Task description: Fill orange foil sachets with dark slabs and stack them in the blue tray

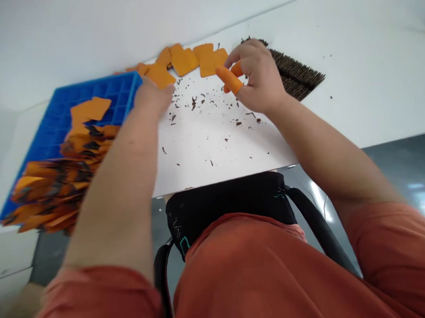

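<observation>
My left hand (154, 96) is at the right corner of a blue divided tray (49, 110), close to several orange square pieces (161, 75). Its thumb points toward the pieces; the other fingers are blurred and mostly hidden, so a grip on the rim cannot be made out. My right hand (256, 73) hovers over the table beside more orange squares (212, 61). Orange finger cots (234, 81) cover its thumb and a finger, which cross in a pinch. Anything between them is too small or hidden to name. Behind that hand lies a row of thin dark-brown sticks (297, 74).
Dark crumbs and fragments (194, 103) are scattered over the white table (198, 164). Crumpled orange pieces with black parts (57, 191) heap up in the tray and hang over its near edge. A black chair armrest (319, 224) stands below the table's front edge.
</observation>
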Action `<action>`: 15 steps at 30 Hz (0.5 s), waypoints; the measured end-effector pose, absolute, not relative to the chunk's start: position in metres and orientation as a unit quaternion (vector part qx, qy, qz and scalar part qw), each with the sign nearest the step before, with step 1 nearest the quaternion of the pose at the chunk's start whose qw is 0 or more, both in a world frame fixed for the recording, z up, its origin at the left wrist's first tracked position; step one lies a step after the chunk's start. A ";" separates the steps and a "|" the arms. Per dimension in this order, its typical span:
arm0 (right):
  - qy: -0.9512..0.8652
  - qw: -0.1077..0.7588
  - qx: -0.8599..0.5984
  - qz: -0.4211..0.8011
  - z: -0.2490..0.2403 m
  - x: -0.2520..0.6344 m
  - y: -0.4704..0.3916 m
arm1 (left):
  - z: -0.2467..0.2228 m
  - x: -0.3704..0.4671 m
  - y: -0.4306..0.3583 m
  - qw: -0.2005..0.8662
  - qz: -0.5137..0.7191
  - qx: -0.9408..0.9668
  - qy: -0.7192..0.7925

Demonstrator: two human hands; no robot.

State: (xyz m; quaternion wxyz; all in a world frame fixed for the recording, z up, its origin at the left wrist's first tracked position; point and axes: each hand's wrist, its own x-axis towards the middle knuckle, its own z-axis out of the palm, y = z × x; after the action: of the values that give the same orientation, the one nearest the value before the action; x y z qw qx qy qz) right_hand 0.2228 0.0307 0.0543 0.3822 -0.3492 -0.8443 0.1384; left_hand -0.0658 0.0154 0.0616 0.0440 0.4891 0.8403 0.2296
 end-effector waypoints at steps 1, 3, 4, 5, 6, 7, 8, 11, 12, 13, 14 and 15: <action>-0.838 0.391 -0.354 0.138 0.053 0.221 0.031 | 0.045 -0.060 0.025 0.043 0.234 0.457 0.857; -0.837 0.393 -0.354 0.140 0.049 0.219 0.031 | 0.020 -0.055 0.040 0.032 0.245 0.408 0.879; -0.839 0.391 -0.350 0.142 0.047 0.219 0.032 | 0.012 -0.056 0.046 0.021 0.252 0.390 0.885; -0.843 0.387 -0.345 0.145 0.045 0.218 0.033 | 0.006 -0.058 0.050 0.011 0.259 0.378 0.889; -0.847 0.383 -0.337 0.148 0.043 0.218 0.034 | 0.003 -0.061 0.054 0.001 0.264 0.368 0.891; -0.851 0.382 -0.329 0.149 0.042 0.218 0.034 | 0.001 -0.065 0.058 -0.005 0.267 0.361 0.893; -0.854 0.380 -0.322 0.149 0.040 0.218 0.034 | 0.000 -0.069 0.061 -0.009 0.269 0.356 0.895; -0.861 0.371 -0.315 0.148 0.038 0.218 0.033 | -0.003 -0.079 0.071 -0.017 0.271 0.352 0.896; -0.861 0.369 -0.317 0.149 0.038 0.218 0.033 | -0.005 -0.082 0.073 -0.018 0.275 0.357 0.893; -0.860 0.368 -0.319 0.152 0.037 0.218 0.033 | -0.007 -0.085 0.075 -0.018 0.285 0.360 0.888; -0.859 0.369 -0.320 0.155 0.035 0.218 0.034 | -0.009 -0.087 0.076 -0.016 0.304 0.365 0.880; -0.857 0.372 -0.319 0.158 0.034 0.218 0.035 | -0.011 -0.088 0.077 -0.012 0.325 0.370 0.870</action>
State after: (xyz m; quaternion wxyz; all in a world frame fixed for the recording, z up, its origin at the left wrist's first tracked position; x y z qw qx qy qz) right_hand 0.2185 0.0346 0.0339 0.3722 -0.3192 -0.8571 0.1578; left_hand -0.0880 0.0769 -0.0106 -0.0117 0.3700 0.8701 0.3254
